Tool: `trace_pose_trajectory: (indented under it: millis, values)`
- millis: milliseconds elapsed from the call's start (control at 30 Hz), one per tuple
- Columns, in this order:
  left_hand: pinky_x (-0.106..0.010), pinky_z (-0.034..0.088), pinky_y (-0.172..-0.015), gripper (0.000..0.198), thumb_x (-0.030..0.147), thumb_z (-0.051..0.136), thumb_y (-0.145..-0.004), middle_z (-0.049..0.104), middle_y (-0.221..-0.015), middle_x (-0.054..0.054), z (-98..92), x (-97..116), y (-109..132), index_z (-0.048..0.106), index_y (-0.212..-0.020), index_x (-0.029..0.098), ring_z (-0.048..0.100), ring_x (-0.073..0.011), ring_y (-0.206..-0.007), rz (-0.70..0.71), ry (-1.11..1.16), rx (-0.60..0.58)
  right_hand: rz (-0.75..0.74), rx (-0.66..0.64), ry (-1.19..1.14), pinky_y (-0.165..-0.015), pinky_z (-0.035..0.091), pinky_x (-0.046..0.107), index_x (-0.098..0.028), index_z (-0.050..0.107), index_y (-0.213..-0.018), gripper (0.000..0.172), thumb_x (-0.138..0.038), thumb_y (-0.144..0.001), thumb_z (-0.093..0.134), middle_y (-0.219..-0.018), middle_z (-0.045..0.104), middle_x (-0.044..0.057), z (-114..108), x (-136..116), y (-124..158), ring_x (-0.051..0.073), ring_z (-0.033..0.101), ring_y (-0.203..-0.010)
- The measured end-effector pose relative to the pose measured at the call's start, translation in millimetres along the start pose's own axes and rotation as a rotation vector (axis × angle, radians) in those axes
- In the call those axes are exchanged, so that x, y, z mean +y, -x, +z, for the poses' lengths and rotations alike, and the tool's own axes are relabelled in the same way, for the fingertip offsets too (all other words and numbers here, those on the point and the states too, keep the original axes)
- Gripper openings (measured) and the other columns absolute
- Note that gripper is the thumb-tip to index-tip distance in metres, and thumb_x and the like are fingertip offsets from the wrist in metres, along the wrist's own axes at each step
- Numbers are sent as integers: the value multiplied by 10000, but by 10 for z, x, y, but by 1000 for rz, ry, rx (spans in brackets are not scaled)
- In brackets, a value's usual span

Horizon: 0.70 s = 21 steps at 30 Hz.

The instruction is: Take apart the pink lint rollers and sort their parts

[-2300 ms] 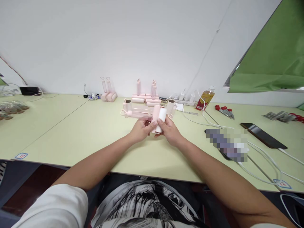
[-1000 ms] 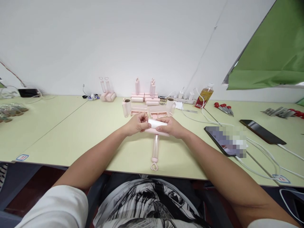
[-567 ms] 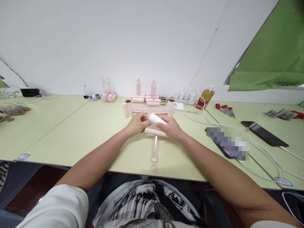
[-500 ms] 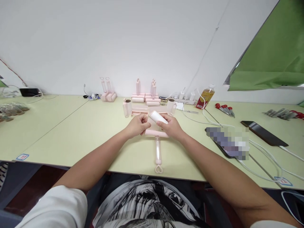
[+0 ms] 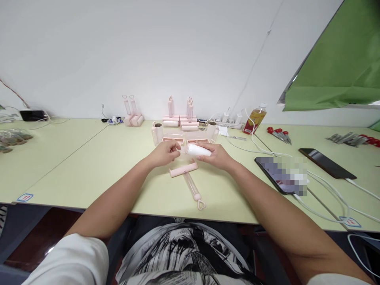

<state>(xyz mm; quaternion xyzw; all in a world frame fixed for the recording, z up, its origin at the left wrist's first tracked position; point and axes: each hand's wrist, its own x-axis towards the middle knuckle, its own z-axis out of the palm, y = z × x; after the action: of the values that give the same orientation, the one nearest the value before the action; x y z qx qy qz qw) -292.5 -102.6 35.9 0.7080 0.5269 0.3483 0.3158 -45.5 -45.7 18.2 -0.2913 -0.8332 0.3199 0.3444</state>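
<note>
My right hand (image 5: 214, 155) is wrapped round a white lint roller refill (image 5: 198, 150), held nearly level above the table. At its left end my left hand (image 5: 166, 153) has its fingers pinched; a pale bit (image 5: 183, 149) shows between them and the roll, too small to name. Below the hands lies a pink lint roller handle (image 5: 191, 186) with a clear shaft, a heart-shaped loop at its near end and a pink crossbar (image 5: 183, 170) at its far end. Just behind my hands are open pink covers (image 5: 198, 141) and upright cardboard-cored rolls (image 5: 212, 130).
Assembled pink lint rollers (image 5: 189, 122) stand along the wall, with two more (image 5: 134, 118) further left. To the right are a drink bottle (image 5: 255, 118), a power strip (image 5: 233, 125), red-handled tools (image 5: 279, 135), two phones (image 5: 326, 163) and white cables crossing the pale green table (image 5: 97, 166).
The refill has turned closer to level in my right hand. My left hand has shifted slightly left. On the table, the handle has swung, its crossbar now slanted and its shaft angled toward the lower right.
</note>
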Motion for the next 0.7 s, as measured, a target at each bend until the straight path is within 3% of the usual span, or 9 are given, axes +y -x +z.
trace_pose_trajectory:
  millis: [100,167,400,567,700]
  values:
    - [-226,484,-558,384,330,643,-787,688,-989,-54,8,28,-1,658,-1151,209,627,-134,-692,103,99,17,-16,-37,16,-961,469,442,-226,728,-1147,496,-458,-709,768,-1169,715,70,-18,-2,4,307,633,-1099]
    - [-234,497,-618,447,363,675,-779,691,-1091,-65,36,7,-2,662,-1202,218,623,-132,-732,174,93,-8,-29,-62,22,-957,473,439,-225,732,-1139,489,-462,-713,766,-1155,721,70,-25,-10,8,309,636,-1099]
    - [-231,452,-594,397,359,677,-777,718,-886,-46,75,-47,-3,710,-1133,186,596,-138,-698,216,65,-65,-38,-134,11,-850,497,381,-206,726,-1126,463,-463,-740,750,-1069,737,64,-18,-41,31,274,665,-974]
    - [-226,464,-591,356,269,671,-739,688,-783,-22,68,15,17,720,-1079,177,593,-134,-677,228,48,-60,-13,-102,-8,-832,500,372,-200,727,-1110,482,-462,-708,768,-1031,735,63,16,-43,38,269,658,-954]
    - [-241,528,-610,354,214,649,-699,698,-889,-36,135,18,-5,716,-1045,182,634,-139,-707,211,145,26,25,-42,-31,-843,495,378,-201,725,-1089,456,-427,-697,776,-1064,721,65,44,-54,17,265,643,-972]
